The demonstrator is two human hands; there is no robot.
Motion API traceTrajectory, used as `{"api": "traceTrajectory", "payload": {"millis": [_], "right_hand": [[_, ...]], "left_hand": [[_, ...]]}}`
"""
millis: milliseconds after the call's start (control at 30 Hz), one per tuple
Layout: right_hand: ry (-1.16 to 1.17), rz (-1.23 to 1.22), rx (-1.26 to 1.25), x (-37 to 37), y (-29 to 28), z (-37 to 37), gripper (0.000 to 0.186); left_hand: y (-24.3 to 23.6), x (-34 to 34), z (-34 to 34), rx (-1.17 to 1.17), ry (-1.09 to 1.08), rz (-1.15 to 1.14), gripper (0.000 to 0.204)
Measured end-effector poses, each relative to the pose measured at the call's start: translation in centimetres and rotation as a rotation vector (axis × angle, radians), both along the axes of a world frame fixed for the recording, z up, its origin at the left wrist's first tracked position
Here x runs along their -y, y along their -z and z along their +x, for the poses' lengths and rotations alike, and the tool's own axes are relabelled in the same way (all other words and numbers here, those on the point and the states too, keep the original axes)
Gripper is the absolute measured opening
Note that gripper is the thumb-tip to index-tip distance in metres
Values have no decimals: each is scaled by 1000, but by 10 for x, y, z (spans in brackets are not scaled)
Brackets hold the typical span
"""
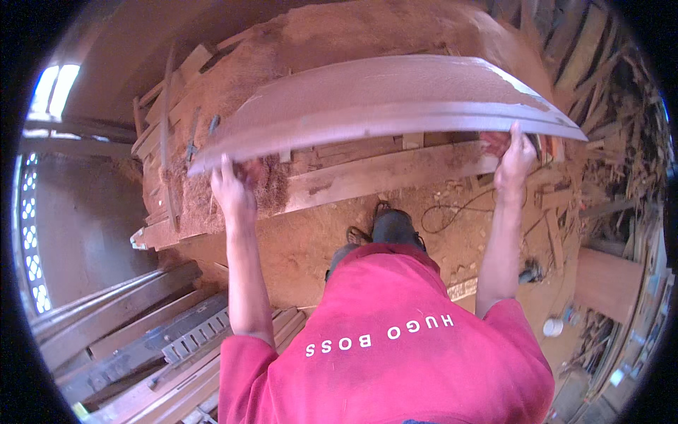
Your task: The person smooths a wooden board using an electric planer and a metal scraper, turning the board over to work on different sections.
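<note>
Hands well apart, a person in a short-sleeved red T-shirt (402, 304) holds a wide, flat, reddish-brown panel (381, 92) w/ a pale near edge at upper ctr. of frame, L hand (234, 194) clamped on that edge left of ctr. & R hand (515, 164) clamped on it at upper right. The panel is over a wooden counter (395, 168) strewn w/ reddish-brown sawdust (272, 187); can't tell if its far side touches down. Long brown wooden planks (134, 300) lie at lower left, w/ jumbled brown scrap wood (614, 148) at far right.
</note>
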State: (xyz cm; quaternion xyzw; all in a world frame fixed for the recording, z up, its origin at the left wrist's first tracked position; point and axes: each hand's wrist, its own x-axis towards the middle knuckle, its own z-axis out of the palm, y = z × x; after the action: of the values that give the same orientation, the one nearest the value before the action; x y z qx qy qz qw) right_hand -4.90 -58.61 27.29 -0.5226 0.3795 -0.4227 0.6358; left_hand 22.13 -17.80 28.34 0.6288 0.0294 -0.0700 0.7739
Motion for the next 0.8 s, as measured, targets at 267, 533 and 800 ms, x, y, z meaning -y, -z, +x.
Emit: {"api": "traceTrajectory", "payload": {"millis": [267, 533, 800], "right_hand": [[-82, -144, -100, 74, -70, 69, 51], [-71, -213, -52, 90, -100, 107, 52], [104, -500, 130, 136, -90, 166, 39]], "left_hand": [[-62, 58, 87, 152, -3, -25, 29], [-76, 82, 123, 192, -138, 31, 31], [-105, 126, 164, 293, -168, 107, 30]]}}
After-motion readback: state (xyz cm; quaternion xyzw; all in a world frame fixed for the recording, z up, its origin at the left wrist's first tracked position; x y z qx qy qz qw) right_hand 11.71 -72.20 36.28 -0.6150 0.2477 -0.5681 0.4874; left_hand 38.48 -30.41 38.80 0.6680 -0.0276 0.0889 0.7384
